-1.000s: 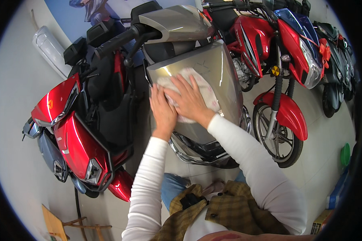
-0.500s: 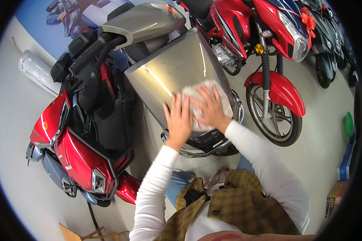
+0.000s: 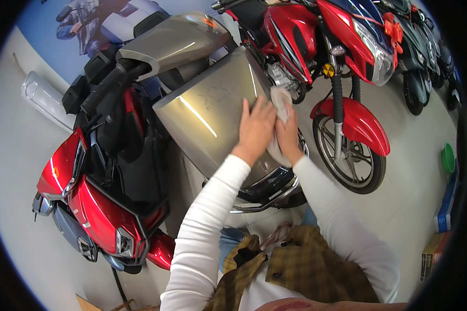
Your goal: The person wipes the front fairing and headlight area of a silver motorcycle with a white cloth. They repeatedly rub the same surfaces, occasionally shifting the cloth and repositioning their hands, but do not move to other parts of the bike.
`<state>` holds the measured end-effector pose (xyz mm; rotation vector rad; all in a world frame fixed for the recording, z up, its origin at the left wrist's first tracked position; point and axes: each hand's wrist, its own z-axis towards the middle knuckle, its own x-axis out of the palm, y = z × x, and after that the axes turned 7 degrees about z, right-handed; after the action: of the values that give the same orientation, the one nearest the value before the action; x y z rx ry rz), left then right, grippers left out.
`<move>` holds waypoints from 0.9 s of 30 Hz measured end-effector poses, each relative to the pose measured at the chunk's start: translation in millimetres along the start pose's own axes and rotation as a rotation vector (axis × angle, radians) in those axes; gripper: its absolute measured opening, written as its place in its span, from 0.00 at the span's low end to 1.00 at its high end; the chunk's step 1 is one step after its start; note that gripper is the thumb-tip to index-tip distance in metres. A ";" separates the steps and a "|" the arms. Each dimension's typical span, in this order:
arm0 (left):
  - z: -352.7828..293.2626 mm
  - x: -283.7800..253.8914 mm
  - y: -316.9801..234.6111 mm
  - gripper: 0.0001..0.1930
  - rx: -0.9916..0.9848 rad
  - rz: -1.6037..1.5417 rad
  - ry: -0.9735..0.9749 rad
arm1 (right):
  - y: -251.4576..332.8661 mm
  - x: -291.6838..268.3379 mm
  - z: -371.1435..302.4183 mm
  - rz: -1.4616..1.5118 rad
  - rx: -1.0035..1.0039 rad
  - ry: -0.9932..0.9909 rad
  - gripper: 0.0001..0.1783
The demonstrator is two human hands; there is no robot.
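Observation:
A pale cloth is bunched along the right edge of the scooter's gold-grey front panel. My right hand grips it there, the palm turned toward the panel's side. Part of the cloth shows below, between my two hands. My left hand lies on the panel's face just left of the cloth, fingers stretched upward and slightly blurred. Below both hands is the scooter's dark lower front with a chrome guard bar.
A red scooter stands close on the left. To the right is a red motorcycle with its front wheel near my right arm. Farther right are dark scooters and a green bowl. A blue poster hangs behind.
Both hands have moved right to the panel's edge. The cloth, spread flat under them before, is now bunched at the edge in my right hand. The view has shifted slightly.

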<state>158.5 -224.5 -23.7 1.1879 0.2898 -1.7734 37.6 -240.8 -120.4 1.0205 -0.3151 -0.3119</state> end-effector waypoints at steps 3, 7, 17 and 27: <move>-35.1 -14.5 -20.3 0.22 0.084 -0.027 0.159 | 1.4 -26.9 -53.4 -0.087 -0.029 0.030 0.36; -49.2 -72.0 -3.6 0.23 0.169 0.027 0.304 | 18.7 -35.1 -59.4 -0.160 -0.092 0.047 0.32; -78.9 -262.6 147.6 0.38 -0.500 0.488 -0.321 | 229.3 100.8 73.4 0.007 -0.888 0.279 0.35; -82.0 -259.5 239.1 0.22 -0.443 0.227 -0.401 | 298.1 199.4 78.7 -0.166 -0.984 0.382 0.26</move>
<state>419.3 -149.2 216.1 0.5163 0.2782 -1.5957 219.9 -235.8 198.3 0.1162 0.2698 -0.3564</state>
